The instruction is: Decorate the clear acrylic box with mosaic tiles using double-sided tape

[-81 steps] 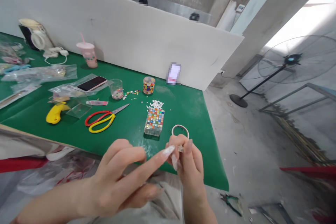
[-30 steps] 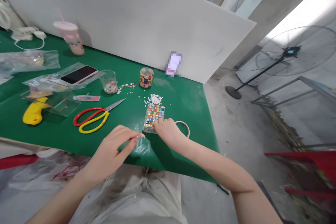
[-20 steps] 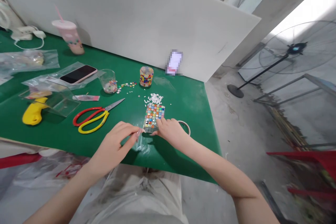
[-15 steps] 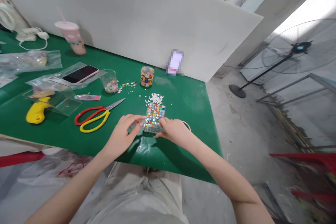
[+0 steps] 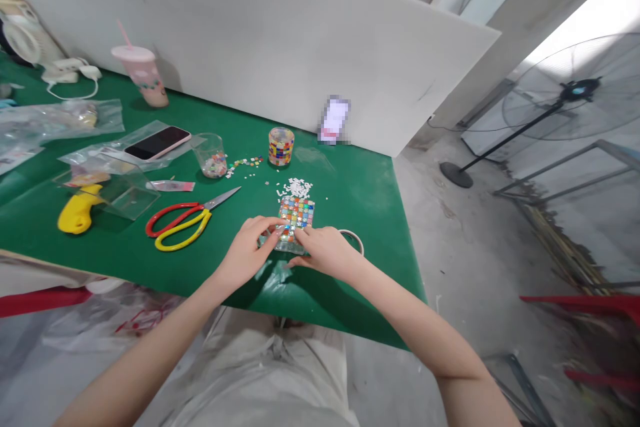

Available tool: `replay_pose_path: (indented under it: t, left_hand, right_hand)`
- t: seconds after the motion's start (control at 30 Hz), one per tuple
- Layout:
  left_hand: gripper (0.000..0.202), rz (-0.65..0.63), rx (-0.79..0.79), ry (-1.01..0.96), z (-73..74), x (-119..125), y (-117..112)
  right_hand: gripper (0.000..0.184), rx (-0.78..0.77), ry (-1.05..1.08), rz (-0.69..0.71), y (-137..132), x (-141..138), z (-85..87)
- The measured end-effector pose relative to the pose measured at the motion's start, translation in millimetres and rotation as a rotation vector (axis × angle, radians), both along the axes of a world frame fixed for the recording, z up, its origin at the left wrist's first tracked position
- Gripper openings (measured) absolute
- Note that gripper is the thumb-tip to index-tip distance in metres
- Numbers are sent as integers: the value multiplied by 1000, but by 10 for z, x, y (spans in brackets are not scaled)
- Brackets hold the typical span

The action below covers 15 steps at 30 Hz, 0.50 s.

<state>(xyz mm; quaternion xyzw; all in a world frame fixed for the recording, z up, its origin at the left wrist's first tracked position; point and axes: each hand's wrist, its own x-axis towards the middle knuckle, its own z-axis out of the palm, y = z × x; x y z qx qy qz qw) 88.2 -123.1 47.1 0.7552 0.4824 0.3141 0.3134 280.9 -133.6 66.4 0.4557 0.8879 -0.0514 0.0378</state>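
A clear box-like piece (image 5: pixel 299 211) faced with rows of small coloured mosaic tiles lies on the green table in front of me. My left hand (image 5: pixel 254 243) pinches its lower left part, index finger and thumb bent over the tiles. On the lower right, my right hand (image 5: pixel 323 250) has its fingertips on the tiled face and its thumb by the near edge. Both hands' fingertips are close together; whether a loose tile is between them is too small to tell. Just beyond the piece is a pile of white tiles (image 5: pixel 298 187). A pale ring-shaped thing (image 5: pixel 356 238) shows partly behind my right wrist.
Left of my hands lie scissors (image 5: pixel 193 217), a glue tube (image 5: pixel 173 185), a clear tray (image 5: pixel 127 197) and a yellow tool (image 5: pixel 80 210). Farther back stand a tile-filled plastic cup (image 5: pixel 214 163), a tiled round jar (image 5: pixel 281 147) and a pink tumbler (image 5: pixel 145 77). A phone (image 5: pixel 159 143) lies on plastic.
My left hand has moved right, its fingers now over the tiled face. The right hand's fingertips have shifted slightly left, toward it. The view has turned slightly.
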Motion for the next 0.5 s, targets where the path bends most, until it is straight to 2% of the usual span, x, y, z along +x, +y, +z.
replay_pose_path:
  t: [0.13, 0.3, 0.5]
  left_hand:
    - [25, 20, -1, -11, -23, 21, 12]
    - [47, 108, 21, -40, -86, 50, 57]
    - [59, 22, -17, -79, -173, 78, 120]
  right_hand:
    - [56, 0, -20, -6, 10, -32, -1]
    - [55, 3, -67, -54, 17, -82, -14]
    - [54, -11, -129, -117, 6, -156, 7]
